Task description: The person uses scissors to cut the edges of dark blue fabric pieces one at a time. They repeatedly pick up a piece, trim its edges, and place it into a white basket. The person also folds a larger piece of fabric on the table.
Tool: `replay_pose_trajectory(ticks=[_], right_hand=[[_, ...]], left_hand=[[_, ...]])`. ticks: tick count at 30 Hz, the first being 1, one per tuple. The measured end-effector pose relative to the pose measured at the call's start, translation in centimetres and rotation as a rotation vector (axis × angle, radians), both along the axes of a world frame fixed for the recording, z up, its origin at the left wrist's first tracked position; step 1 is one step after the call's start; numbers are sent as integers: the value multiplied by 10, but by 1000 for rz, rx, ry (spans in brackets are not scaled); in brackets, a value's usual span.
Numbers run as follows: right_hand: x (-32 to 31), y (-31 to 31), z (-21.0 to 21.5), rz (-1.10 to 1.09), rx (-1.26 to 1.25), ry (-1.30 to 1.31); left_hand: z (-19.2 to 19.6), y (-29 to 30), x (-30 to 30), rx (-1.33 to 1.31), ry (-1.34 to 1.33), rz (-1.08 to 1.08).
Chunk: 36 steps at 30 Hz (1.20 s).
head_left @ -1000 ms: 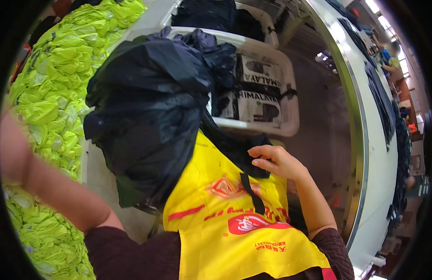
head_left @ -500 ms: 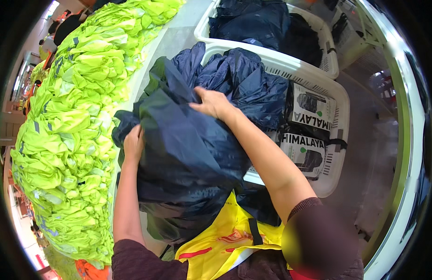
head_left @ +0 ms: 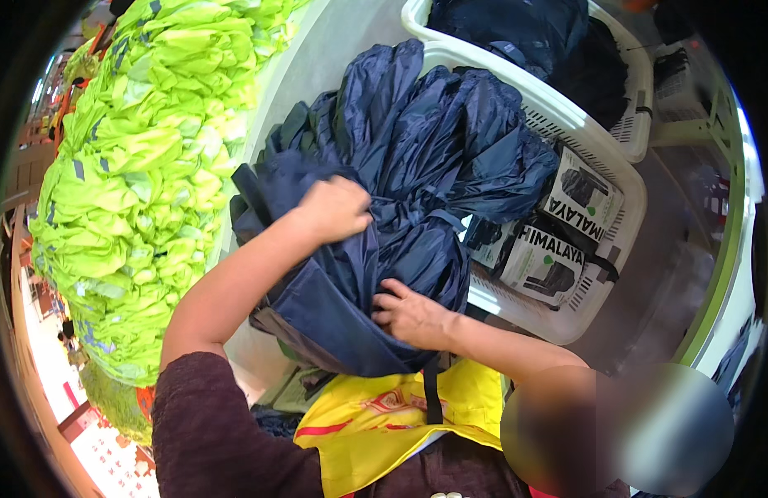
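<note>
A large bundle of thin, shiny navy cloth [head_left: 417,166] lies gathered in front of me, its upper part over the rim of a white basket. Its kind is hard to make out among the folds. My left hand [head_left: 338,209] is closed in a fist on the bundle's middle. Lower and to the right, my right hand [head_left: 417,315] grips the cloth near a folded edge with bent fingers. A smooth navy flap [head_left: 330,311] hangs below both hands, toward my yellow apron [head_left: 392,415].
The white basket [head_left: 604,299] at right also holds printed packages [head_left: 546,261]. Behind it stands a second white basket [head_left: 641,137] with dark cloth. A long heap of neon-yellow garments [head_left: 143,199] runs along the left. A metal rail [head_left: 720,249] curves at far right.
My left hand has moved up and right across the bundle; my right hand has come down toward me. The cloth is turned and bunched differently, exposing more folds. The view has shifted.
</note>
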State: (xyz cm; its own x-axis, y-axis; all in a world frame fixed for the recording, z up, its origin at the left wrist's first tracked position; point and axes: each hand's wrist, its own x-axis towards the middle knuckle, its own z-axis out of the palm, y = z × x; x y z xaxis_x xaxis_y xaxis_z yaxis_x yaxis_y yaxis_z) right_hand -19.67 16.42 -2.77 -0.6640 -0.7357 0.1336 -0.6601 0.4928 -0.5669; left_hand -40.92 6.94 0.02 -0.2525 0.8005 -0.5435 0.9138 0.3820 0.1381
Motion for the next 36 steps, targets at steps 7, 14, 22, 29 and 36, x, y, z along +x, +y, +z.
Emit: replay_pose_trajectory(ticks=[7,14,22,29,36], right_hand=[[-14,8,-7,-188,-353,-599],[-114,41,-49,-959,-173,-118],[-112,13,-70,-824,286,-166],[-118,17,-72,-946,-97,-591],[-46,-66,28,-1006,-334,-704]], left_hand=[[-63,-220,101,-554,-422,645],[-75,-264,177,-643,-488,866],[-15,-114,-21,300,105,308],[-82,-157,-11,357,-78,472],[-21,-212,178,719,-777,1949]])
